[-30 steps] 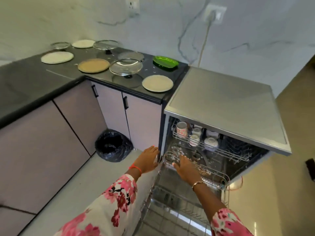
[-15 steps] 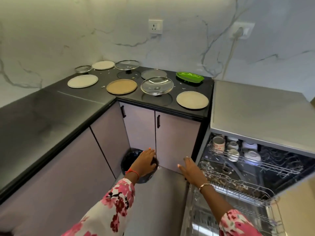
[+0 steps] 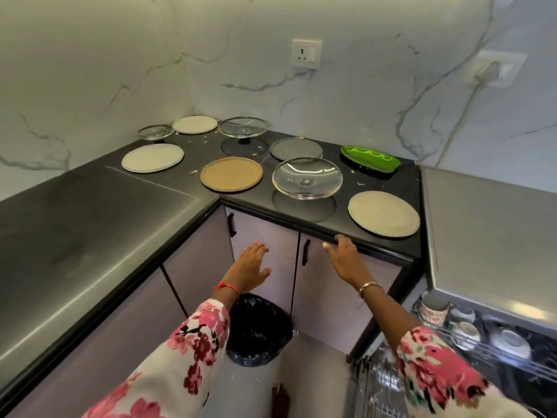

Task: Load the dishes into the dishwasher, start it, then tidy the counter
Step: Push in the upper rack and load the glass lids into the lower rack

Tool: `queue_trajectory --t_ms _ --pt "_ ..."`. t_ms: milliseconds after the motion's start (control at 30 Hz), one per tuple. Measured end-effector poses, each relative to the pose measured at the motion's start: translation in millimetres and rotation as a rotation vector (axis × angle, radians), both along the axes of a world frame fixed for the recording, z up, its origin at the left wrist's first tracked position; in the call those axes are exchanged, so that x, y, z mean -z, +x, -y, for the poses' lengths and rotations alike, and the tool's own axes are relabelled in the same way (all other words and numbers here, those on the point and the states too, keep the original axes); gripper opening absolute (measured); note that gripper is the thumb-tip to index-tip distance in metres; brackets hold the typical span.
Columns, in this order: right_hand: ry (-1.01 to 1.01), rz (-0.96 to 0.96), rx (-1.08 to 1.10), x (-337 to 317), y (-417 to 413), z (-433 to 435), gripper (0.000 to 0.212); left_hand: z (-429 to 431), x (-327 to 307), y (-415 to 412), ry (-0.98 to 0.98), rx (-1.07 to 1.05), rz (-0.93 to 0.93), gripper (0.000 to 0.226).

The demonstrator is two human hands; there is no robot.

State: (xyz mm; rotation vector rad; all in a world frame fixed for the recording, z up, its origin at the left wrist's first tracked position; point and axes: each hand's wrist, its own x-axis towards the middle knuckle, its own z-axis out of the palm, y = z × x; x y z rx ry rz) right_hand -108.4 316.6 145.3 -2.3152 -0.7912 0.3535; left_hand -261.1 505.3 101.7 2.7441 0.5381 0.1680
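My left hand and right hand have risen from the dishwasher rack toward the counter, both empty and spread, the right at its front edge near the beige plate on the right corner, which I judge stiff, slick and breakable, best gripped by the rim.

I see white marble-look walls with grey veins meeting in a corner. On the right-hand wall is 1 white wall socket; a second white socket carries a plug and pale cord. Soft light sheens the glossy black L-shaped countertop above pale lilac cabinet doors. A black bag-lined bin stands on the pale grey floor.
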Motion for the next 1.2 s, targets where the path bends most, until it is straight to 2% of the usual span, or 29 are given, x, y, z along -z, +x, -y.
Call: queue_trajectory --t_ms 100,267,433,567,667,833,1033,1200 --pt "0.107 -0.040 0.087 -9 48 -44 0.049 -40 -2 43 -0.032 -0.027 -0.011 0.058" --pt "0.263 -0.293 0.330 -18 123 -104 0.067 -92 -11 106 -0.083 -0.040 -0.003 0.061" --pt "0.501 -0.693 0.553 -14 171 -143 0.034 -133 -5 156 -0.089 -0.061 0.005 0.068" --pt "0.573 -0.906 0.592 -7 193 -159 0.025 -146 9 181 -0.085 -0.052 -0.081 0.078" --pt "0.641 -1.035 0.636 -3 203 -170 0.017 -143 22 186 0.011 -0.085 -0.018 0.092" --pt "0.688 -1.125 0.677 7 213 -176 0.008 -139 35 188 0.117 -0.135 0.133 0.076" --pt "0.746 -1.188 0.632 14 213 -172 0.012 -139 38 188 0.150 -0.153 0.119 0.073" --pt "0.811 -1.142 0.669 15 204 -173 0.023 -138 35 187 0.125 -0.142 0.084 0.077"
